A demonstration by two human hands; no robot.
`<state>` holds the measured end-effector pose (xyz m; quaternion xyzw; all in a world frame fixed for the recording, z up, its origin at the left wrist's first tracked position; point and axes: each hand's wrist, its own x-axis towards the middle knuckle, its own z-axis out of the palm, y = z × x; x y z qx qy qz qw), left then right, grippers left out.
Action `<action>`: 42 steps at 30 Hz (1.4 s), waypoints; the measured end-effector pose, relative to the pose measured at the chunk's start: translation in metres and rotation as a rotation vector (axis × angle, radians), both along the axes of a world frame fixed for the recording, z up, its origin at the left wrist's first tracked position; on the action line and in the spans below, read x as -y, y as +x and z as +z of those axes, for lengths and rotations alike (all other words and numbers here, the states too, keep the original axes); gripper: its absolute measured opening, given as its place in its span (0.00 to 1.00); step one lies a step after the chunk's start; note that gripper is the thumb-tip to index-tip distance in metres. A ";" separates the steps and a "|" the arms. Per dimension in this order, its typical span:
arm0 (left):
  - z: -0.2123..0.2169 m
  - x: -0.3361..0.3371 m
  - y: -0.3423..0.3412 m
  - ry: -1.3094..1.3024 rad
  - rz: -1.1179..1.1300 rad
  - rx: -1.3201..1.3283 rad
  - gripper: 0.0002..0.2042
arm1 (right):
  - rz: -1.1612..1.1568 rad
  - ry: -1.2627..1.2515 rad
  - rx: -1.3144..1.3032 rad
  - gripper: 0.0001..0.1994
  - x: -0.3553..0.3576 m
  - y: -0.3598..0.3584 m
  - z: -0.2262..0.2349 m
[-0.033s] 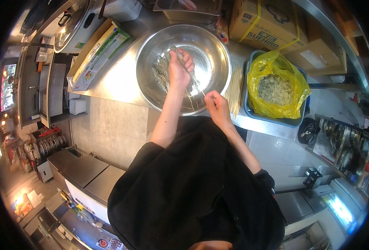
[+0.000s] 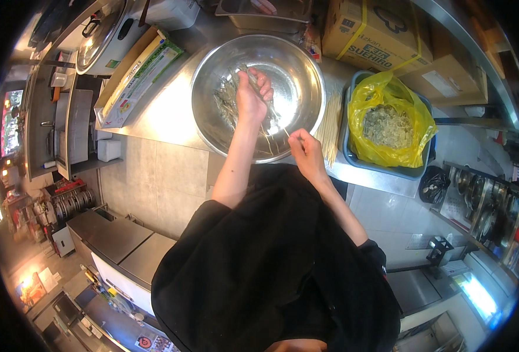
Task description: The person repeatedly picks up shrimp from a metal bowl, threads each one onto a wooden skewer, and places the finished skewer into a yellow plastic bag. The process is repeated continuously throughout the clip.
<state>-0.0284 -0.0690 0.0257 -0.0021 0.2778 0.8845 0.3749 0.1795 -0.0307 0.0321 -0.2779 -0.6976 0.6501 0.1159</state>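
Observation:
A large steel bowl [image 2: 300, 66] sits on the counter, with several raw grey shrimp [image 2: 226, 101] along its left side. Over the bowl, my left hand [image 2: 252, 98] is closed around a shrimp, its thumb pointing up and the palm partly hiding the catch. Thin feelers hang down below that hand. Near the bowl's front right rim, my right hand [image 2: 307, 154] pinches a thin wooden skewer [image 2: 286, 133], whose tip points toward the left hand. Whether the tip touches the shrimp I cannot tell. More wooden skewers [image 2: 332, 120] lie bundled just right of the bowl.
On the right stands a blue bin [image 2: 348, 141] lined with a yellow bag [image 2: 362, 105] holding a pale, translucent heap [image 2: 387, 128]. Cardboard boxes [image 2: 377, 35] are behind it. At left are a long open carton [image 2: 142, 76] and a lidded pot [image 2: 98, 41]; a steel pan [image 2: 265, 22] is at the back.

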 end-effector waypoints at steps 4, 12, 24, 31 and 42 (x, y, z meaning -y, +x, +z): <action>0.006 0.001 0.000 -0.003 -0.034 0.001 0.18 | -0.020 0.028 -0.009 0.08 0.000 0.001 -0.001; -0.003 -0.003 0.013 0.033 -0.021 0.027 0.18 | -0.076 -0.110 -0.013 0.07 -0.003 -0.019 -0.005; -0.007 0.000 0.017 -0.017 -0.007 0.021 0.19 | -0.089 -0.420 -0.050 0.07 -0.004 -0.035 -0.016; -0.014 0.001 0.014 -0.052 0.002 -0.019 0.20 | -0.130 -0.524 -0.008 0.07 -0.009 -0.034 -0.004; -0.021 -0.002 0.023 -0.090 -0.036 -0.021 0.21 | -0.049 -0.572 0.059 0.10 -0.016 -0.030 -0.018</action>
